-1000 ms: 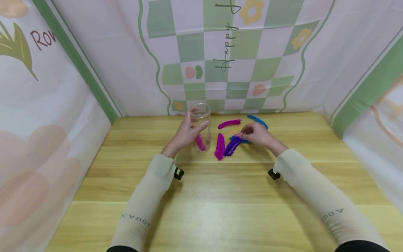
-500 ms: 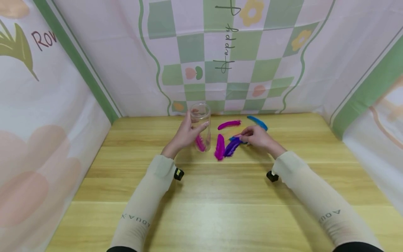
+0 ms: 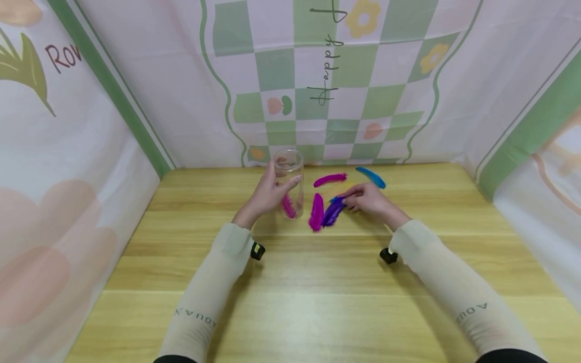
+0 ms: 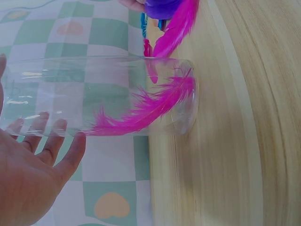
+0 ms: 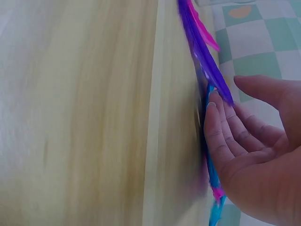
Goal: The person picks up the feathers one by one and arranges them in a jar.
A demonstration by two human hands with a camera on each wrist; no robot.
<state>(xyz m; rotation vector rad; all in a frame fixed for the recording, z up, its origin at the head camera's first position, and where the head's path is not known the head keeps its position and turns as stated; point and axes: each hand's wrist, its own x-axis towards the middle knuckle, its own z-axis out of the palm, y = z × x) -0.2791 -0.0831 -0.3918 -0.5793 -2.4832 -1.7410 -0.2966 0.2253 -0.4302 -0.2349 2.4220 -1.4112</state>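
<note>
My left hand (image 3: pixel 268 190) holds a tall clear jar (image 3: pixel 297 189) upright near the table's back edge. Inside the jar a magenta feather (image 4: pixel 146 108) leans against the wall. Right of the jar, a second magenta feather (image 3: pixel 316 212) lies beside a purple feather (image 3: pixel 333 212). My right hand (image 3: pixel 368 199) is low over the table, fingertips at the purple feather's upper end. In the right wrist view, that feather's tip (image 5: pixel 214 75) lies across the fingertips, with the thumb standing apart from it. A blue feather (image 5: pixel 210 160) lies under those fingers, partly hidden.
Another magenta feather (image 3: pixel 330 179) and a blue feather (image 3: pixel 371 177) lie toward the back. The wooden table (image 3: pixel 290 287) meets a patterned cloth (image 3: pixel 313 101) just behind the jar, with more cloth (image 3: pixel 81 151) hanging at the left.
My right hand has shifted slightly left and toward me, to the purple feather's end; that feather has moved a little left. The left hand and jar stay in place.
</note>
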